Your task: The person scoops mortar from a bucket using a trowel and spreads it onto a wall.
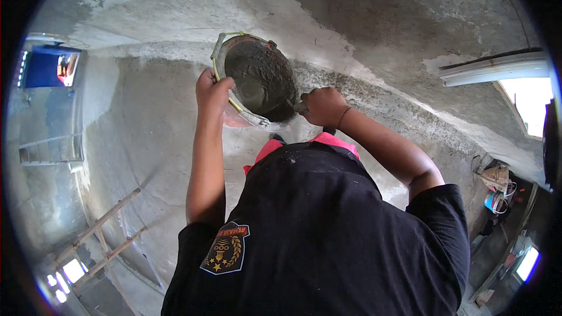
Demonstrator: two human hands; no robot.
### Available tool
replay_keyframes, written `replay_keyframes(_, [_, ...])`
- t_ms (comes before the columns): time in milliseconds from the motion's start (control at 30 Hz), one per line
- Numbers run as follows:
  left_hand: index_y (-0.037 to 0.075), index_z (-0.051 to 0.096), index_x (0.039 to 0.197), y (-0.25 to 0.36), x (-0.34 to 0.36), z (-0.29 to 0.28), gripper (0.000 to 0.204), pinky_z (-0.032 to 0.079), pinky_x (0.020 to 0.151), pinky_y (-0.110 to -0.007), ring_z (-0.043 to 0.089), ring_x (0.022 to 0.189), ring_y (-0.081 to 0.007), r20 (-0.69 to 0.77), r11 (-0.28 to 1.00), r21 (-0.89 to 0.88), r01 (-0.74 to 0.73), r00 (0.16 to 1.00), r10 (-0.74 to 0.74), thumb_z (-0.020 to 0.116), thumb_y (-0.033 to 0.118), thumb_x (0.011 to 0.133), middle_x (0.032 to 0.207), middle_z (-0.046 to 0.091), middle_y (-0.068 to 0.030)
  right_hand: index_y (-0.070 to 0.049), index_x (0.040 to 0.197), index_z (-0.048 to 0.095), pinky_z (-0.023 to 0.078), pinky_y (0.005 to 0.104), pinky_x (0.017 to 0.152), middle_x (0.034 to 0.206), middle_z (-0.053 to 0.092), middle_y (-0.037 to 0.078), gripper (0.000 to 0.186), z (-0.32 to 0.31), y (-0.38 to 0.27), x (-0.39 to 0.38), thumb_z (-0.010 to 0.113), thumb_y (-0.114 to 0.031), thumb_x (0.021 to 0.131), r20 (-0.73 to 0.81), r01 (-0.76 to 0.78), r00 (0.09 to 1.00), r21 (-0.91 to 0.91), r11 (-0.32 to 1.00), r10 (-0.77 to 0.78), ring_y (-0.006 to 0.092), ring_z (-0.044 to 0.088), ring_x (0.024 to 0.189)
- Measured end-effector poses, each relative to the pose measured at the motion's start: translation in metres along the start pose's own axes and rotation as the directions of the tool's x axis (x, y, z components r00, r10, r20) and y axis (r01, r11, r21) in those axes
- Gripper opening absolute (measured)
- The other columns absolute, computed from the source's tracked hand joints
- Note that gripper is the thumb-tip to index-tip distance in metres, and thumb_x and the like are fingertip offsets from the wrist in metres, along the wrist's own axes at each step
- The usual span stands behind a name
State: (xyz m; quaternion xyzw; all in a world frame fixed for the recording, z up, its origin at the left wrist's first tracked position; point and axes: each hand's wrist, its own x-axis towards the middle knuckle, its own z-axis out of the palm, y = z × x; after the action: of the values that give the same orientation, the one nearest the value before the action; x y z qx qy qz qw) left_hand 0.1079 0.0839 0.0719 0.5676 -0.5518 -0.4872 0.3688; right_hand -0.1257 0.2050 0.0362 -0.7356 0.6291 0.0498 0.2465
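Note:
A round bucket (239,119) with a pale, mortar-smeared rim is held tilted in front of me, its mouth turned toward me. Wet grey mortar (270,71) coats its inside, with a smoother pool low in it. My left hand (215,92) is closed on the bucket's left rim, by the yellowish carrying handle (218,47). At the right rim, my right hand (323,107) is closed around the short grip of a mortar-covered, trowel-like tool (301,107). The tool's far end is hidden in the bucket.
Just beyond the bucket rises a grey plastered wall (246,0) with a large darker, damp-looking patch (363,9). Wooden poles (111,216) stand at lower left, near a ladder-like frame (51,151). A small blue-and-white bucket (495,202) and a brown sack (495,177) are at right.

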Motion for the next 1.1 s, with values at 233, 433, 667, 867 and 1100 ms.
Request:
replay_keyframes(233, [-0.002, 0.059, 0.085, 0.0, -0.006, 0.0, 0.021, 0.043, 0.059, -0.026, 0.054, 0.063, -0.0118, 0.012, 0.998, -0.045, 0.04, 0.999, -0.039, 0.062, 0.0, 0.064, 0.073, 0.06, -0.0047, -0.006, 0.089, 0.065, 0.055, 0.0446, 0.067, 0.08, 0.067, 0.017, 0.03, 0.029, 0.01, 0.023, 0.059, -0.033, 0.079, -0.102, 0.061, 0.992, -0.094, 0.994, -0.07, 0.0345, 0.067, 0.076])
replay_keyframes(433, [-0.002, 0.059, 0.086, -0.004, -0.007, 0.0, 0.022, 0.044, 0.064, -0.027, 0.056, 0.068, -0.0131, 0.045, 0.999, -0.027, 0.04, 0.998, -0.039, 0.06, -0.002, 0.065, 0.078, 0.062, -0.0061, -0.005, 0.094, 0.063, 0.054, 0.0433, 0.069, 0.086, 0.066, 0.016, 0.027, 0.037, 0.02, 0.033, 0.062, -0.028, 0.078, -0.107, 0.016, 0.994, -0.043, 0.999, -0.021, 0.0331, 0.067, 0.08])
replay_keyframes(667, [-0.001, 0.057, 0.085, 0.001, -0.006, 0.005, 0.02, 0.045, 0.067, -0.027, 0.057, 0.072, -0.0144, 0.016, 0.992, -0.088, 0.094, 0.996, -0.093, 0.059, -0.004, 0.066, 0.08, 0.062, -0.007, -0.01, 0.106, 0.063, 0.053, 0.0414, 0.074, 0.093, 0.065, 0.013, 0.032, 0.06, 0.051, 0.01, 0.057, -0.034, 0.085, -0.307, -0.015, 0.952, 0.005, 1.0, 0.016, 0.03, 0.065, 0.087])
replay_keyframes(867, [-0.001, 0.059, 0.087, -0.003, -0.001, 0.007, 0.021, 0.044, 0.067, -0.027, 0.057, 0.072, -0.0146, 0.029, 0.995, -0.045, 0.084, 0.996, -0.083, 0.06, -0.002, 0.066, 0.081, 0.063, -0.0076, -0.008, 0.105, 0.065, 0.053, 0.0416, 0.076, 0.099, 0.064, 0.012, 0.041, 0.073, 0.071, -0.007, 0.068, -0.038, 0.077, -0.369, -0.049, 0.922, 0.188, 0.981, 0.117, 0.0318, 0.063, 0.091])
replay_keyframes(1100, [-0.003, 0.061, 0.09, -0.015, 0.005, 0.014, 0.024, 0.044, 0.067, -0.027, 0.058, 0.072, -0.0151, 0.022, 0.994, -0.037, 0.104, 0.994, -0.103, 0.06, 0.0, 0.065, 0.081, 0.064, -0.0074, -0.007, 0.108, 0.064, 0.053, 0.041, 0.075, 0.098, 0.065, 0.014, 0.044, 0.073, 0.078, -0.022, 0.07, -0.037, 0.076, -0.461, -0.053, 0.876, 0.203, 0.978, 0.143, 0.0329, 0.063, 0.089])
